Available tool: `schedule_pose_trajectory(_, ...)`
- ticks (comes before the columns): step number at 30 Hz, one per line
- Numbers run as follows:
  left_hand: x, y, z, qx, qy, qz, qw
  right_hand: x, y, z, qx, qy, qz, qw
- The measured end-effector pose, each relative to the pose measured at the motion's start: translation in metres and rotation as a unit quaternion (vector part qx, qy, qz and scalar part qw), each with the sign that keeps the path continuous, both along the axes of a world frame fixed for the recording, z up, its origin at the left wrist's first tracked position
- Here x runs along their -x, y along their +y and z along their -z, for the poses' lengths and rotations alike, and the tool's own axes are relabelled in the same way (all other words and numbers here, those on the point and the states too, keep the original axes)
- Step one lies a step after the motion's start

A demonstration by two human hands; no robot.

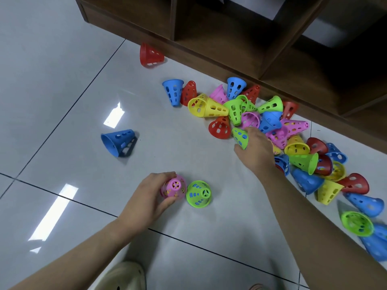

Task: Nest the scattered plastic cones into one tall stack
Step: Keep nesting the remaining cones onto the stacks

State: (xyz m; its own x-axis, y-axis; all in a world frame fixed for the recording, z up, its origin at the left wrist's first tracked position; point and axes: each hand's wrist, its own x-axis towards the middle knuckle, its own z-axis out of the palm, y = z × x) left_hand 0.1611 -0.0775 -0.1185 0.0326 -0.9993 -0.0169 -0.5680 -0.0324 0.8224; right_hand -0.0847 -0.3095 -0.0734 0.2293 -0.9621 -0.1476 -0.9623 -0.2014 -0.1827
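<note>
Showing the floor [62,101] from above: the left hand [146,197] curls round a pink cone [173,187] that stands upright, narrow end up, with yellow showing through its holes, so probably a short stack already begun. A green cone [199,194], also upright with blue inside, stands just beside it on the right. The right hand [256,151] reaches forward into the heap [272,122] and pinches a small green cone [240,137] at the heap's near edge, its axis tilted and its tip pointing away from the person. The heap lies ahead and to the right along the shelf [230,38], nearer the right hand; the stack sits nearer the left.

Count: two upright stacks; three strays well apart, namely a red cone [151,55], a blue cone [119,142] and another blue cone [173,92]; roughly thirty cones in the heap, too overlapped to count exactly. A shoe [123,277] shows at the bottom edge.
</note>
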Motion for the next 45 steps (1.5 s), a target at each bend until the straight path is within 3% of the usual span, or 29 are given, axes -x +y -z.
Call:
schedule_pose_trajectory(3,0.0,-0.001,0.0,-0.005,-0.006,0.003,1.0,-0.008,-0.013,0.007,-0.029,0.11,0.027,0.993)
schedule_pose_trajectory(11,-0.001,-0.002,0.0,-0.008,-0.011,0.005,1.0,-0.006,-0.003,0.019,-0.031,0.199,0.016,0.979)
schedule_pose_trajectory(16,-0.001,-0.002,0.002,-0.006,-0.018,0.004,1.0,-0.003,0.011,0.015,0.031,0.003,0.025,0.999)
schedule_pose_trajectory(19,-0.001,-0.002,0.002,-0.001,-0.022,0.004,1.0,-0.009,0.022,0.009,0.035,-0.164,0.056,0.984)
schedule_pose_trajectory(21,-0.001,-0.002,0.001,0.0,-0.019,0.002,1.0,-0.013,0.03,0.008,0.035,-0.219,0.07,0.973)
schedule_pose_trajectory(27,-0.001,-0.002,-0.002,-0.006,-0.023,0.006,1.0,-0.022,0.05,-0.005,0.027,-0.303,0.096,0.948)
schedule_pose_trajectory(34,-0.019,-0.001,-0.015,-0.006,-0.052,0.076,0.996,-0.042,0.103,-0.042,0.011,-0.463,0.173,0.869)
schedule_pose_trajectory(39,-0.02,0.004,-0.016,-0.028,-0.05,0.07,0.996,-0.045,0.157,-0.046,-0.029,-0.535,0.168,0.828)
schedule_pose_trajectory(41,-0.021,0.006,-0.017,-0.028,-0.049,0.077,0.995,-0.046,0.176,-0.037,-0.042,-0.528,0.154,0.834)
schedule_pose_trajectory(45,-0.03,0.01,-0.017,-0.028,-0.064,0.055,0.996,-0.051,0.201,-0.016,-0.045,-0.454,0.108,0.883)
